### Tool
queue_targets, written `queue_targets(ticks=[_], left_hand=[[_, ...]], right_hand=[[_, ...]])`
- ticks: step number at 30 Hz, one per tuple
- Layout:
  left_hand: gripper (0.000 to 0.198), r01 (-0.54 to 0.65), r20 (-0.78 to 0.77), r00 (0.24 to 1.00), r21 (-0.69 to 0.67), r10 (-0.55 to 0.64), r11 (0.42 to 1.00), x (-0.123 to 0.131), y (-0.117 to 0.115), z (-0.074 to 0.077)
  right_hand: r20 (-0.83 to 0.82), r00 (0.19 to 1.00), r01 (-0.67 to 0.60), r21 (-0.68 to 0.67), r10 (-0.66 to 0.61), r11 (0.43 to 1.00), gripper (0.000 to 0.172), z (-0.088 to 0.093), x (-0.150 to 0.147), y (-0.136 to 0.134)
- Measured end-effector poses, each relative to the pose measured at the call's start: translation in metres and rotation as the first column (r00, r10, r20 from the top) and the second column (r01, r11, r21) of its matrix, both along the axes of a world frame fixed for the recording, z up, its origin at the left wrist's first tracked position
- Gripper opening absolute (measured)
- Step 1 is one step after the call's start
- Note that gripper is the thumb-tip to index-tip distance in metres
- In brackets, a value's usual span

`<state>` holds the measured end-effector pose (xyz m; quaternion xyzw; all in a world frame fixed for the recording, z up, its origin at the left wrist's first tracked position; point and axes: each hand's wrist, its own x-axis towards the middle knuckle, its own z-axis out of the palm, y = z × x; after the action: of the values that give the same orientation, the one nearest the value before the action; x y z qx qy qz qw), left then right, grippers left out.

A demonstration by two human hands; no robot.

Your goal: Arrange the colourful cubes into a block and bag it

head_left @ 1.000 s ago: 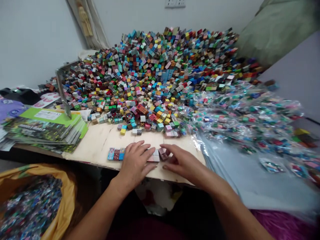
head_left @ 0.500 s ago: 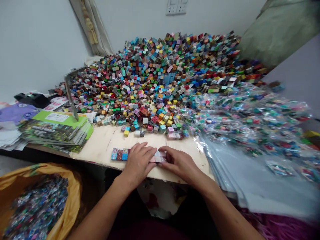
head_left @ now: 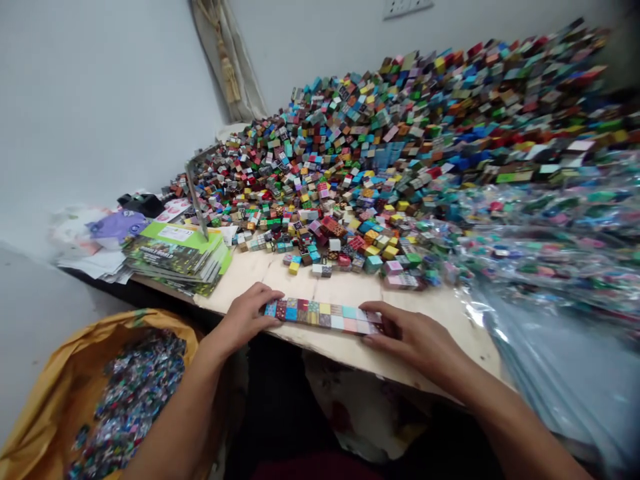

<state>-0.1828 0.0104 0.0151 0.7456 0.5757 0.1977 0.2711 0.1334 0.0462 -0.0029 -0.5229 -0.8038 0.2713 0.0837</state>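
Note:
Near the front edge of the wooden table [head_left: 240,283] lies a long strip of small patterned cubes [head_left: 320,316], set side by side in two rows. My left hand [head_left: 250,312] grips the strip's left end between thumb and fingers. At the right end, my right hand [head_left: 405,331] holds it the same way, its fingers curled around the last pale cubes. Between the two hands the strip's blue, dark red, yellow and pale faces show. Just beyond it, a few loose cubes [head_left: 320,270] lie at the foot of a big heap of cubes [head_left: 345,147].
Booklets [head_left: 175,257] are stacked at the left, beside a metal bracket [head_left: 195,193] and a purple packet [head_left: 117,225]. Below stands a yellow sack [head_left: 65,353] of small packed pieces. Filled clear bags [head_left: 550,233] and flat plastic sheets [head_left: 565,353] cover the right side.
My left hand has moved left along the strip to its end, uncovering the middle cubes. My right hand stays at the right end. The view has swung left.

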Motion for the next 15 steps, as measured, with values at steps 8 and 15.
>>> queue_targets(ticks=[8,15], left_hand=[[0.033,0.102,-0.052,0.994,0.016,-0.101,0.995,-0.003,0.006,0.005],[0.038,0.144,-0.129,0.983,0.079,-0.133,0.986,-0.013,0.011,0.003]], right_hand=[[0.028,1.000,-0.002,-0.040,0.004,0.999,0.037,0.014,-0.009,-0.006],[0.065,0.998,-0.017,0.062,0.013,0.998,0.033,0.016,-0.020,-0.009]])
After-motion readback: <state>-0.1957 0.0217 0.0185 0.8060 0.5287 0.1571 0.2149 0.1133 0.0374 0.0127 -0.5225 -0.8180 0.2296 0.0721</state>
